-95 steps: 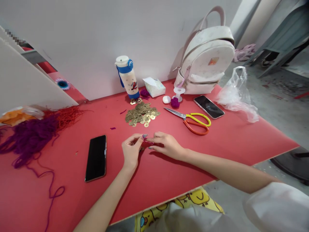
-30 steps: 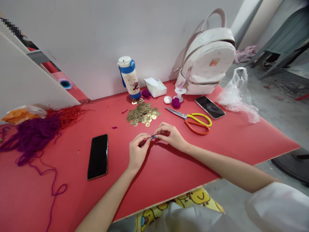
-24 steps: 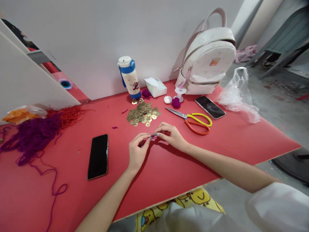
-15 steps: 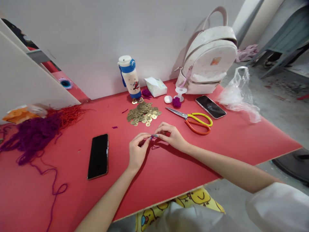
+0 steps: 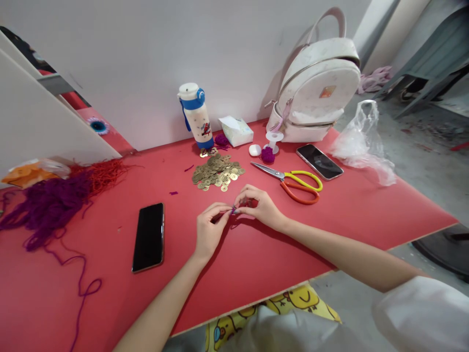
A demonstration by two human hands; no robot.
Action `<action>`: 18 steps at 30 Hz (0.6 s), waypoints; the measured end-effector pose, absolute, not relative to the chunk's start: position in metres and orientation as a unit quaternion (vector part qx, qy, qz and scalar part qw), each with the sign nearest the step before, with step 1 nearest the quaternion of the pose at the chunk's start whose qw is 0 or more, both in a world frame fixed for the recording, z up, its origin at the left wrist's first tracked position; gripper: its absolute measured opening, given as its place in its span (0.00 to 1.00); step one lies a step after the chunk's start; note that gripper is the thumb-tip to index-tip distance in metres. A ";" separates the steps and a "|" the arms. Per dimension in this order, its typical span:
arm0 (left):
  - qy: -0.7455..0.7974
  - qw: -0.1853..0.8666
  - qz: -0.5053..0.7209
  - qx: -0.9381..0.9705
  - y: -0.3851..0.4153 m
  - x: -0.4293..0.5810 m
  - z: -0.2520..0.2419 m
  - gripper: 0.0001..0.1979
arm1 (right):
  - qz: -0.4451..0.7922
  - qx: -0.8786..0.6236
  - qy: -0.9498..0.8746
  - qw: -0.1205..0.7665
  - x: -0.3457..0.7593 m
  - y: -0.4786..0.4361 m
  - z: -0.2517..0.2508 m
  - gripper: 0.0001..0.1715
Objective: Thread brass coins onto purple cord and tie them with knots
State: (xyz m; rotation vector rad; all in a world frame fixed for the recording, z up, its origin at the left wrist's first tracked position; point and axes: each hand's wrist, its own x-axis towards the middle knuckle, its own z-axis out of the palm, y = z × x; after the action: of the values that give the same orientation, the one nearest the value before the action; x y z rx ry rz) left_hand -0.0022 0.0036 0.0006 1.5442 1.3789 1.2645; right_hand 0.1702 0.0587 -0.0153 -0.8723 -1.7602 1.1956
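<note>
A short piece of purple yarn (image 5: 233,209) is pinched between the fingertips of both hands, above the red table. My left hand (image 5: 211,229) closes on it with thumb and index finger. From the other side my right hand (image 5: 261,209) grips it, fingertips nearly touching those of the left. A loose end of yarn hangs below the fingers; whether a coin is on it I cannot tell. Just beyond the hands lies a pile of brass coins with holes (image 5: 216,172). Scissors (image 5: 293,183) with yellow and orange handles rest to the right of the pile.
On the red table (image 5: 256,269), a black phone (image 5: 148,237) lies left and another phone (image 5: 320,161) right. Purple yarn (image 5: 54,205) heaps at far left. A bottle (image 5: 196,117), tissue pack (image 5: 236,131), spool (image 5: 273,142), backpack (image 5: 317,93) and plastic bag (image 5: 361,142) stand behind.
The fingertips have shifted slightly to the right and closer together on the yarn. The loose yarn end hangs a little differently. Everything else on the table is as before.
</note>
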 end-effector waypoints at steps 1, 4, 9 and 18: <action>0.532 0.353 0.489 0.594 0.004 -0.002 0.001 0.05 | 0.475 -0.345 -0.699 0.408 0.170 0.058 -0.015 0.10; 0.532 0.363 0.491 0.587 0.004 -0.003 0.000 0.05 | 0.474 -0.341 -0.706 0.401 0.171 0.058 -0.014 0.09; 0.532 0.380 0.488 0.579 0.006 -0.004 -0.002 0.05 | 0.494 -0.325 -0.705 0.392 0.171 0.061 -0.017 0.07; 0.529 0.384 0.491 0.576 0.008 -0.007 -0.009 0.06 | 0.575 -0.317 -0.638 0.402 0.171 0.064 -0.019 0.11</action>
State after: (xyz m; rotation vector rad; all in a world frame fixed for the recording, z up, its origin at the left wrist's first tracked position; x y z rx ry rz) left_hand -0.0065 0.0078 -0.0087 1.4683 1.3471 1.2504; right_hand 0.1709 0.0639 -0.0190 -0.8016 -1.6117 1.4534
